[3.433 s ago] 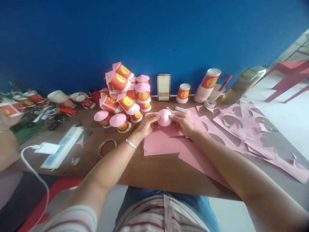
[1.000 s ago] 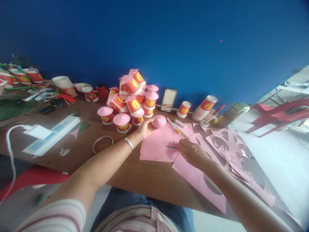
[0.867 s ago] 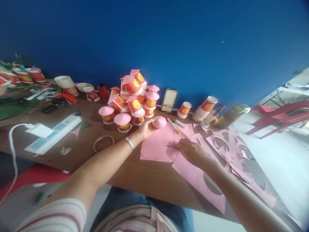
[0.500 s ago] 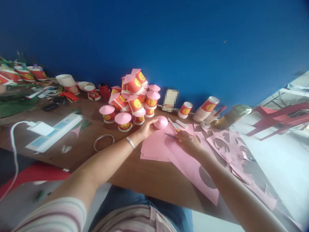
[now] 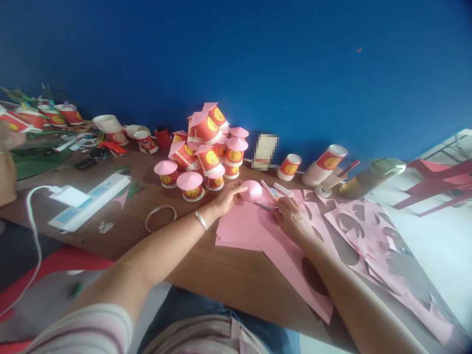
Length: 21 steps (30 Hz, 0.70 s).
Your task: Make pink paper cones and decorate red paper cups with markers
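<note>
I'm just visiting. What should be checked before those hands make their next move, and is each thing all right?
1. Pink cone held by the left hand: ok.
2. Cone's seam stuck down: cannot tell; no seam shows.
3. Scissors gripped by their handles: cannot tell; the right hand hides them.
4. Pen well away from the right fingers: not ok; it lies close by.
5. Piled cups all upright: not ok; several tilt.
</note>
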Available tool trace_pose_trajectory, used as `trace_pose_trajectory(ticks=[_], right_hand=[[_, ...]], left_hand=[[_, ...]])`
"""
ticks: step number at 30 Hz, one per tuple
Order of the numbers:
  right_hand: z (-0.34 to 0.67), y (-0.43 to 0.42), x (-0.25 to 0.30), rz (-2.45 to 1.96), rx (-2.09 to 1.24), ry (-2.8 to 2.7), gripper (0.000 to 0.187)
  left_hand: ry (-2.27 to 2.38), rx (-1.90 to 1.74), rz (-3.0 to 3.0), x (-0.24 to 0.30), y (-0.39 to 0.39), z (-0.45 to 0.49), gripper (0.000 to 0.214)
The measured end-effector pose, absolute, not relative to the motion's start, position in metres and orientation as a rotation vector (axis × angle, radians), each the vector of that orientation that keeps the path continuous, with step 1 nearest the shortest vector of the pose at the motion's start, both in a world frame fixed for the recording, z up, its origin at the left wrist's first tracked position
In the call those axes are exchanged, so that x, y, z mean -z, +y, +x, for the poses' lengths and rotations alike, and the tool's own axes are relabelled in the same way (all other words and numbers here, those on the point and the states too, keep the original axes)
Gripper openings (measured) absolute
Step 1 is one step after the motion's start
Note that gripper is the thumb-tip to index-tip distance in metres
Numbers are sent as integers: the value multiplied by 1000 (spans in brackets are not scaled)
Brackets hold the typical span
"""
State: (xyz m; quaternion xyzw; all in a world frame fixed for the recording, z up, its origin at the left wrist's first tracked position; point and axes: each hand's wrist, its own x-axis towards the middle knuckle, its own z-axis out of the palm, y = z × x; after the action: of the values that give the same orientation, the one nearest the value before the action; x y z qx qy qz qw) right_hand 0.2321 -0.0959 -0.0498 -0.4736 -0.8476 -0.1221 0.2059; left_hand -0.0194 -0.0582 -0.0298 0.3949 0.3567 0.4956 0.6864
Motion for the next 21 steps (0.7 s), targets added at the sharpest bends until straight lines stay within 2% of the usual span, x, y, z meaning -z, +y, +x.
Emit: trace_pose_trajectory(ticks=[4,7,13,21], right_hand=[[234,-99,39,-1540,334,-2388,25],[232,-103,25,-1657,172,-2481,25],[234,-105,1,-1704,-176,-2615,39],[230,-106,-5,-1837,-150,-2414,36]], left_hand=[[794,-1139,841,35,-53,-20,37],[755,-1192,777,35,-50,-21,30],[681,-1253,638,32,-48,-19,21],[675,-1242,613,30,-50,-19,19]])
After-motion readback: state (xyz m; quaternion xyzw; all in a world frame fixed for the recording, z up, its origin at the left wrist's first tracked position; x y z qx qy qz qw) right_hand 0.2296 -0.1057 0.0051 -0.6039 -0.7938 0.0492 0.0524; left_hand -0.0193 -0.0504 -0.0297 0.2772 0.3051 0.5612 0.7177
